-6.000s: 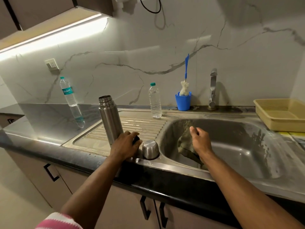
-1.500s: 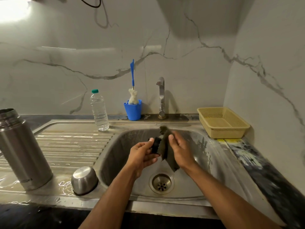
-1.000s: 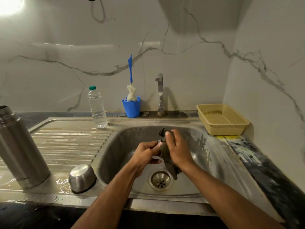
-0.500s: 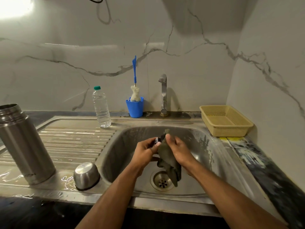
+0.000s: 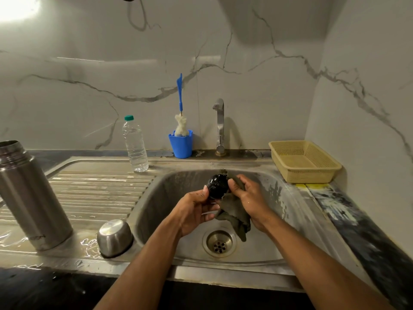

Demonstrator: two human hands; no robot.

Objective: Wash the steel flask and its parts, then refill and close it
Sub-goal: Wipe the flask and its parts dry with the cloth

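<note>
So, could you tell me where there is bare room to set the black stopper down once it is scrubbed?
The ribbed drainboard is bare between the steel flask, the water bottle and the steel cup. The yellow basket looks empty. The basin is crowded: both hands, stopper and cloth hang over the drain.

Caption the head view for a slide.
Over the sink, left hand holds the black flask stopper while right hand rubs it with a cloth.

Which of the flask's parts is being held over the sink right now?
The black stopper, held by the left hand; the steel flask and steel cup sit on the drainboard.
</note>
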